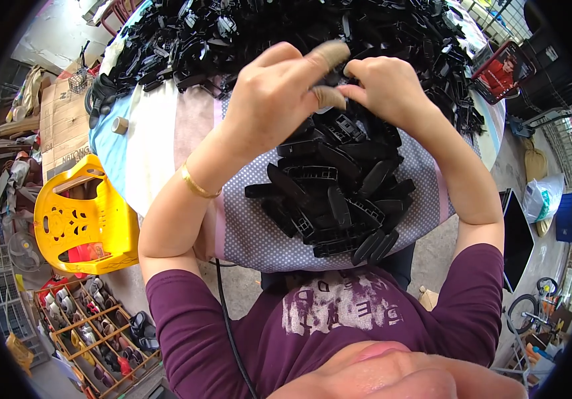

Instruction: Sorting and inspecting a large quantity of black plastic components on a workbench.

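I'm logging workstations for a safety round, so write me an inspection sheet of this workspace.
Surface: cloth-covered table, striped and dotted pattern.
Job's things: large heap of black parts across the far side; smaller pile of black parts at the near edge.
Clutter: tape roll at left; lit phone-like screen at right.
Hands: left hand, with tan finger coverings, close to right hand, both above the parts; whether either grips one cannot be told.
Cables: black cable running down beside the person's shirt.
Surroundings: yellow chair and cardboard at left; white bag at right.
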Motion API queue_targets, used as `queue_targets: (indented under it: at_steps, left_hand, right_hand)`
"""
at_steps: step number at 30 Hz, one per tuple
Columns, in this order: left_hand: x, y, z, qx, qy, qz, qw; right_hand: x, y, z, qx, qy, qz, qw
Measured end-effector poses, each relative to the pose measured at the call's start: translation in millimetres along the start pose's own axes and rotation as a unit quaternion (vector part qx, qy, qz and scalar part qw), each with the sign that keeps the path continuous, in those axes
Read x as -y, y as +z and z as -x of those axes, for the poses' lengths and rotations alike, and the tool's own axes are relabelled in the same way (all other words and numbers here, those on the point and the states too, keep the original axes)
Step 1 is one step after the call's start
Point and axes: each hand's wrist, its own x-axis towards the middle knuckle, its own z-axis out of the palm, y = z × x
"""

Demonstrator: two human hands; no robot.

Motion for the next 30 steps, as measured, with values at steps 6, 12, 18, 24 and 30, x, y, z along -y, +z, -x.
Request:
queue_targets:
  at_steps: [6,12,18,24,30]
  left_hand:
    - [-36,-14,0,0.257,0.039,0.100,0.960]
    - [24,-12,-10,0.124,-0.087,0.065,0.986]
    - [75,-10,-42,-0.004,-0.257,-0.275,0.927]
    - [101,4,-37,0.048,-0.282,-0.248,0.925]
    - [84,14,0,0.022,-0.190,-0.246,0.950]
  right_hand:
    - [-15,8,-2,-0.019,-0.014,-0.109,0.994]
    - [-28,0,-6,-0.079,-0.029,-0.178,0.980]
    - [-8,-6,5,0.050,-0.160,-0.131,0.977]
    - [-18,-1,1,-0.011,-0.160,-0.123,0.979]
    - [-12,-5,-5,-0.062,-0.014,-0.360,0.931]
